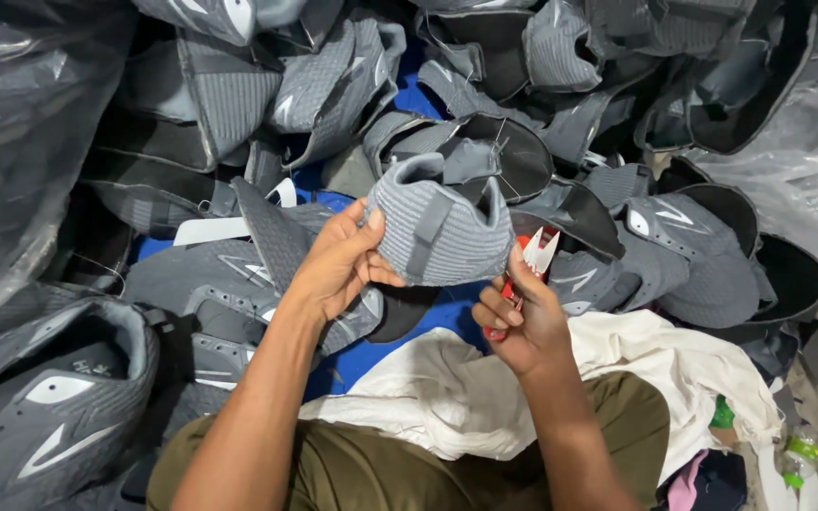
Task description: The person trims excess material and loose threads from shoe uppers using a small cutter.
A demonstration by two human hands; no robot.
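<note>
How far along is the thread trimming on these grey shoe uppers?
Done: cannot tell; no separate finished stack stands out. In hand: the left hand holds one grey shoe upper by its heel end, while the right hand holds red-handled snips at its edge. Left: a large pile of grey uppers surrounds the lap, apparently many to go.

The left hand holds up a grey shoe top, thumb on its side; the right hand holds small red snips just beside its edge, blades apart. More grey shoe tops lie piled all around; a white cloth lies on the lap.
</note>
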